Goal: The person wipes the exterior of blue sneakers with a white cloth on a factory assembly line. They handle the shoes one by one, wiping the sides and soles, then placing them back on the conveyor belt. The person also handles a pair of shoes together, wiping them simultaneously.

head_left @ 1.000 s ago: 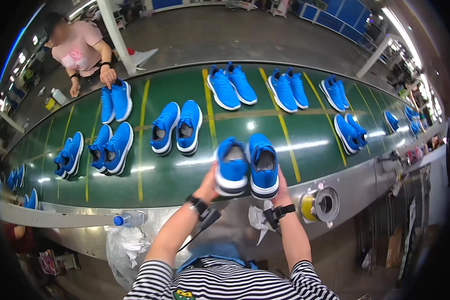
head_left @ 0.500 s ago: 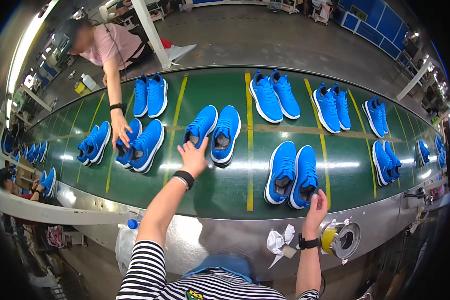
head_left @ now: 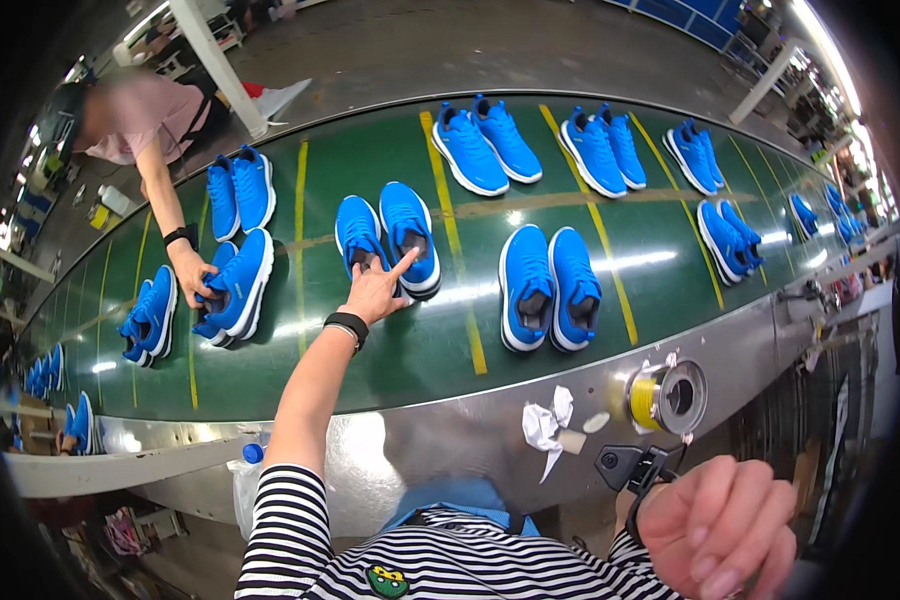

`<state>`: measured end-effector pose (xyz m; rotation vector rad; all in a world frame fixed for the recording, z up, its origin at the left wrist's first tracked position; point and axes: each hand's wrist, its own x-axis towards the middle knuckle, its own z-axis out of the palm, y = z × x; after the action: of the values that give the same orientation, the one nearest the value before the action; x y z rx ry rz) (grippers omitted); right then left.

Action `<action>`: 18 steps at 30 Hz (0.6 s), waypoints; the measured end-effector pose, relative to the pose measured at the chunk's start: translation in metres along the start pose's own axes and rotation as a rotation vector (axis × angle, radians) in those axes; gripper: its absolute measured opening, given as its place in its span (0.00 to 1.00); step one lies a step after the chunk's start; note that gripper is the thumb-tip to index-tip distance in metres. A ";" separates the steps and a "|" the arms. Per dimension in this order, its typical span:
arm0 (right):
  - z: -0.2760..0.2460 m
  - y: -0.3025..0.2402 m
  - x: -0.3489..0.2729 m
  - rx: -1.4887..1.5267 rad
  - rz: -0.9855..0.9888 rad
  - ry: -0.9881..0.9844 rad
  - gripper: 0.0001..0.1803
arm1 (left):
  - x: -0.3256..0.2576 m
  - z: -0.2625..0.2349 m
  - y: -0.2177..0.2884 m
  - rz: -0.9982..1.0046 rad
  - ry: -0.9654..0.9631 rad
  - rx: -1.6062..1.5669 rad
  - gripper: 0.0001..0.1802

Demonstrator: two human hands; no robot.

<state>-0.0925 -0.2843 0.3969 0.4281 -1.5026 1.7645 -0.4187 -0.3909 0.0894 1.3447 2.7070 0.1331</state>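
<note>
A pair of blue sneakers with white soles stands on the green conveyor belt in front of me: a left sneaker (head_left: pixel 359 232) and a right sneaker (head_left: pixel 408 222), close together. My left hand (head_left: pixel 373 292) is at their heel ends, fingers spread; one fingertip reaches the right sneaker's opening and others touch the left one. At the lower right, close to the camera, my right hand (head_left: pixel 718 525) is raised with its fingers loosely curled; nothing shows in it, though its palm is hidden. Nearer the belt's front edge, another blue pair (head_left: pixel 526 275) stands untouched.
Across the belt (head_left: pixel 370 350), a co-worker's hand (head_left: pixel 192 272) is on a blue sneaker (head_left: pixel 238 292). More pairs line the belt between yellow stripes. On the metal ledge (head_left: pixel 450 420) lie crumpled white paper (head_left: pixel 545 425) and a yellow-wound spool (head_left: pixel 668 396). A blue-capped bottle (head_left: pixel 254 453) stands left.
My right hand has left the front pair and risen toward the camera. The pair at my left hand has turned and drawn together. The whole view has shifted. The co-worker's hand has closed on a sneaker.
</note>
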 end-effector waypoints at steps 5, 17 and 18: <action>0.025 -0.012 -0.006 0.052 -0.102 0.094 0.02 | 0.019 -0.012 0.002 -0.245 -0.144 -0.205 0.32; -0.008 0.114 -0.129 -0.358 0.882 0.187 0.13 | -0.239 -0.050 0.051 0.076 0.034 -0.185 0.18; -0.004 0.130 -0.159 -0.298 0.984 0.111 0.15 | -0.266 -0.048 0.061 0.072 -0.026 -0.209 0.19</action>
<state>-0.0826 -0.3347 0.1975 -0.6717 -2.0239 2.1345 -0.2184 -0.5674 0.1616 1.3712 2.5404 0.3899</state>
